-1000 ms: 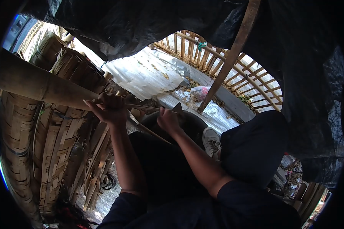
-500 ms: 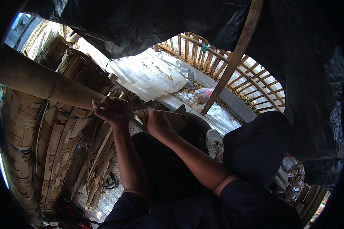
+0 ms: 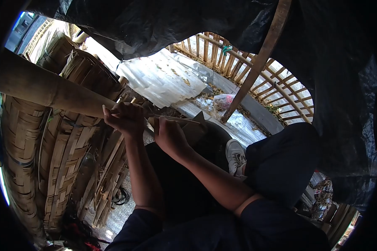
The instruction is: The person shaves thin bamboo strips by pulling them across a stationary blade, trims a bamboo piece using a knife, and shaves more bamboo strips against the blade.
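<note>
A thin bamboo strip (image 3: 183, 120) runs sideways between my hands, its free end sticking out past my right hand. My left hand (image 3: 127, 120) is closed on the strip, close to the end of a thick bamboo pole (image 3: 56, 92); whether it touches the pole I cannot tell. Fingers curled, my right hand (image 3: 170, 134) grips the same strip a little to the right. Behind my right hand is a tan, flat-sided piece (image 3: 195, 133), partly hidden. What lies inside the fists is not visible.
Rolled woven bamboo mats (image 3: 25, 138) stand at left, with split bamboo pieces (image 3: 109, 184) beside them. A slanted wooden post (image 3: 257, 62) and black plastic sheeting (image 3: 163, 25) frame the far side. Beyond lie corrugated metal sheets (image 3: 159, 77) and a bamboo lattice fence (image 3: 276, 88).
My right hand has shifted slightly left and its grip has turned a little. My left hand sits slightly farther right and lower. The strip is still between them.
</note>
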The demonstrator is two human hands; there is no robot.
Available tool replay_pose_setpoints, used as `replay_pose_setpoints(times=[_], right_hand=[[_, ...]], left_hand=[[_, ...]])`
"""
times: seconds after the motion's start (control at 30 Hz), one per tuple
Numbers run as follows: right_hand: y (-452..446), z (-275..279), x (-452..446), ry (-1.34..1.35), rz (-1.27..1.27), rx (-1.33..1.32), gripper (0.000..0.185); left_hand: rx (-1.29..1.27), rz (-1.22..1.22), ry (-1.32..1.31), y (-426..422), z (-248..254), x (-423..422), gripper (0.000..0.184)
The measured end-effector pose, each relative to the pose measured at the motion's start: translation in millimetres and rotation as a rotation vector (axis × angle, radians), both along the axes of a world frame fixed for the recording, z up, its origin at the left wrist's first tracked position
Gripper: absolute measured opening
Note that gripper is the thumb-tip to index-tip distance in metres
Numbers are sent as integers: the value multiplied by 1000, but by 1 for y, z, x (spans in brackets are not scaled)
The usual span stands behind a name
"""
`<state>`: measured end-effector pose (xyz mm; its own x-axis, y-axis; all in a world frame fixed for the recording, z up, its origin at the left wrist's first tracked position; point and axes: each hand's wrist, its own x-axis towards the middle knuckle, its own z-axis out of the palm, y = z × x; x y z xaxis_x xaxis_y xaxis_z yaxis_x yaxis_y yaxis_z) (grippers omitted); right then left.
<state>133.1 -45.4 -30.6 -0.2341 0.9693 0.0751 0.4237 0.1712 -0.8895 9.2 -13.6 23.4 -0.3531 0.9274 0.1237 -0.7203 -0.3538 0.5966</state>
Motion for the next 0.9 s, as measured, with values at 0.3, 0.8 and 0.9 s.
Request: replay_pose_setpoints(times=[0.3, 0.8, 0.9], right_hand=[[2, -35, 3, -243, -33, -35, 36], [-2, -10, -3, -33, -30, -148, 45], [5, -87, 20, -263, 0, 64, 43]], left_hand=[[-59, 101, 35, 3, -6, -13, 61], [-102, 131, 15, 3, -3, -12, 60], [-105, 146, 32, 2, -5, -14, 60]])
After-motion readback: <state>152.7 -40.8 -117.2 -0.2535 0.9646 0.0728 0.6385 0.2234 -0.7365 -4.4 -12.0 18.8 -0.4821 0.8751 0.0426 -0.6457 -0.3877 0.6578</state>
